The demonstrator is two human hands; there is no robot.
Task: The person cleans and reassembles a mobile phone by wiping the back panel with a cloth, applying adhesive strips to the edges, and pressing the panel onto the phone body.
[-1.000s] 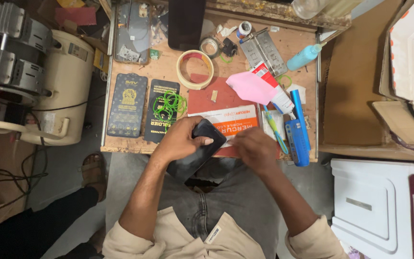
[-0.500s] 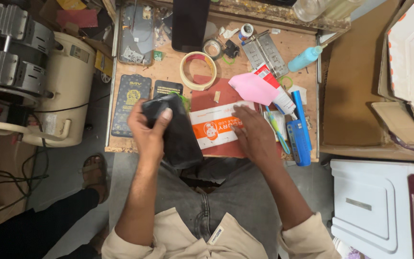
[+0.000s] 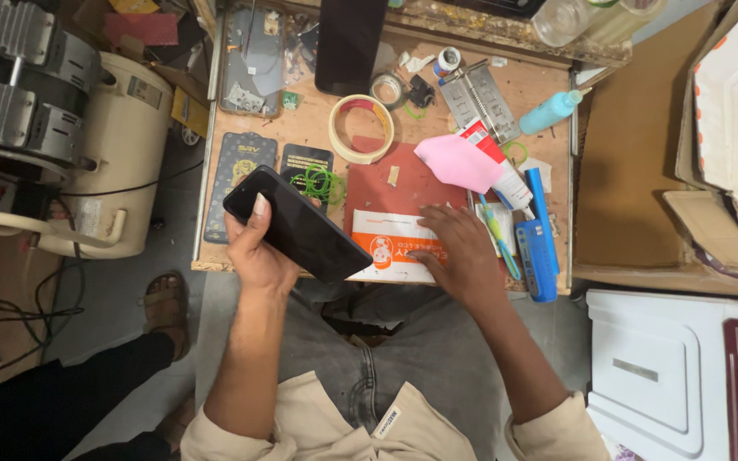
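The left hand (image 3: 258, 252) grips a black smartphone (image 3: 296, 224) by its long edges above the workbench's (image 3: 548, 90) near-left edge. The right hand (image 3: 459, 252) rests flat, fingers spread, on an orange-and-white packet (image 3: 386, 248). The phone looks rigid, slick, and fragile; edges are the safest hold.

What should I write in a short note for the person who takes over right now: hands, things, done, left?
Left hand: holds the black phone tilted, over the table's front edge.
Right hand: flat on the orange and white packet, holding nothing.
Nearby: tape roll, pink cloth, blue tools at the right edge.
Done: phone is off the table, in hand.
Left: packet lies on the table, not yet picked up.
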